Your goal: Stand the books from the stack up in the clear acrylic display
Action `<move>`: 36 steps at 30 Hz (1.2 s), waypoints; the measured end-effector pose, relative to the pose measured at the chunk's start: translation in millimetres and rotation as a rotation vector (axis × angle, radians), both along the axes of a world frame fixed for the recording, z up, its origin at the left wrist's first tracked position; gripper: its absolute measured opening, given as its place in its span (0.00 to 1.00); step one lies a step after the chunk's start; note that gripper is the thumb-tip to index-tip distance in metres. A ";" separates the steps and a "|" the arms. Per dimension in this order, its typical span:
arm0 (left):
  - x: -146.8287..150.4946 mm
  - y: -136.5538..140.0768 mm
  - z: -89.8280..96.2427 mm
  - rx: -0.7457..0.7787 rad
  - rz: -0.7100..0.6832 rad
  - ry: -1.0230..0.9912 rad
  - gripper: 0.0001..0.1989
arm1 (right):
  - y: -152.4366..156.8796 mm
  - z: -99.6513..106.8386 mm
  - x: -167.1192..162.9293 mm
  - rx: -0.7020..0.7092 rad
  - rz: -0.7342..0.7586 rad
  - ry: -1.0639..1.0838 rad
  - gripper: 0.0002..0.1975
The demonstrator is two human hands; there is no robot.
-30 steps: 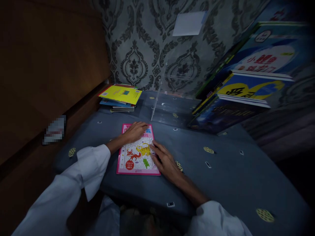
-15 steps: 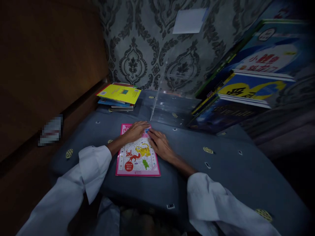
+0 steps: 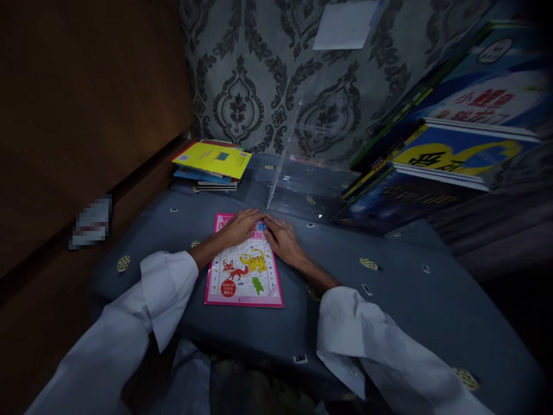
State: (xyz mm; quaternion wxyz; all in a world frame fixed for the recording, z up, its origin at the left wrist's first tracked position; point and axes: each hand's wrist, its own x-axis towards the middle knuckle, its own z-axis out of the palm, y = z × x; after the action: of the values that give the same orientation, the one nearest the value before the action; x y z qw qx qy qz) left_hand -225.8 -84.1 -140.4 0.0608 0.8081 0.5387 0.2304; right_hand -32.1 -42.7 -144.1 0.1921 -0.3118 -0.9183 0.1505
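Note:
A pink picture book (image 3: 244,291) with a fox and a striped cat on its cover lies shut on the dark blue cloth. Across its top part rests my left hand (image 3: 242,226), palm down, fingers stretched to the right and holding nothing. My right hand (image 3: 283,239) lies over the upper right edge of the same book, its fingers extended toward the top corner. The fingertips of both hands meet near that corner and cover part of the title.
A stack of books with a yellow one (image 3: 216,159) on top sits at the back left. Behind my hands stands a clear tiered rack (image 3: 306,190). Larger picture books (image 3: 432,187) stand in it on the right. A wooden panel (image 3: 95,86) borders the left side.
My right hand has shifted slightly up and left, its fingertips now meeting the left hand's. The left hand stays on the book. The whole view has shifted slightly.

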 end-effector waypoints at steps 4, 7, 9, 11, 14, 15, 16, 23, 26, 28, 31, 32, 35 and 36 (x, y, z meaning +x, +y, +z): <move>0.1 -2.7 1.7 0.003 0.012 0.052 0.26 | 0.8 -2.5 0.8 0.006 0.004 0.016 0.23; -2.8 -8.5 4.9 -0.025 0.013 0.124 0.24 | 0.8 -4.7 0.8 0.016 0.002 0.010 0.24; -7.9 -14.3 7.7 -0.057 0.021 0.170 0.23 | 0.5 -5.9 0.7 0.024 -0.003 0.006 0.24; -15.4 -21.5 10.6 -0.088 0.039 0.202 0.23 | -0.1 -6.3 0.3 0.031 -0.004 0.001 0.24; -28.3 -33.6 14.8 -0.113 0.056 0.219 0.22 | -1.4 -5.0 -0.3 0.035 -0.012 -0.001 0.24; -32.3 -37.8 16.1 -0.121 0.063 0.219 0.22 | -2.0 -4.2 -0.5 0.035 -0.015 -0.001 0.24; -35.8 -41.8 17.2 -0.130 0.074 0.219 0.22 | -2.7 -3.2 -0.7 0.034 -0.016 -0.002 0.24; -45.5 -61.8 17.8 -0.155 0.137 0.212 0.25 | -3.6 1.2 -1.6 0.017 -0.017 -0.008 0.24; -45.4 -63.2 15.8 -0.163 0.142 0.210 0.26 | -3.1 -0.7 -1.3 0.005 -0.008 -0.014 0.25; -45.4 -62.7 14.3 -0.158 0.145 0.207 0.26 | -4.7 -2.9 0.2 0.001 0.006 -0.006 0.25; -45.2 -61.8 12.6 -0.150 0.150 0.208 0.25 | -11.4 -5.2 5.2 0.001 0.030 0.012 0.25; -45.1 -61.8 12.5 -0.152 0.151 0.210 0.25 | -14.6 -5.4 7.4 0.000 0.039 0.013 0.25; -44.4 -62.4 14.3 -0.168 0.155 0.217 0.26 | -24.8 -4.3 14.1 -0.012 0.068 -0.005 0.25; -44.2 -62.8 15.4 -0.175 0.155 0.219 0.26 | -27.8 -3.7 16.0 -0.017 0.077 -0.013 0.25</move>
State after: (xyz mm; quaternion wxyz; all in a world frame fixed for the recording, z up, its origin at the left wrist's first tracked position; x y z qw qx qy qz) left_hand -270.0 -146.9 -125.0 0.0538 0.7759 0.6211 0.0970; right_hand -16.1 -70.5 -147.8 0.1775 -0.2789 -0.9295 0.1632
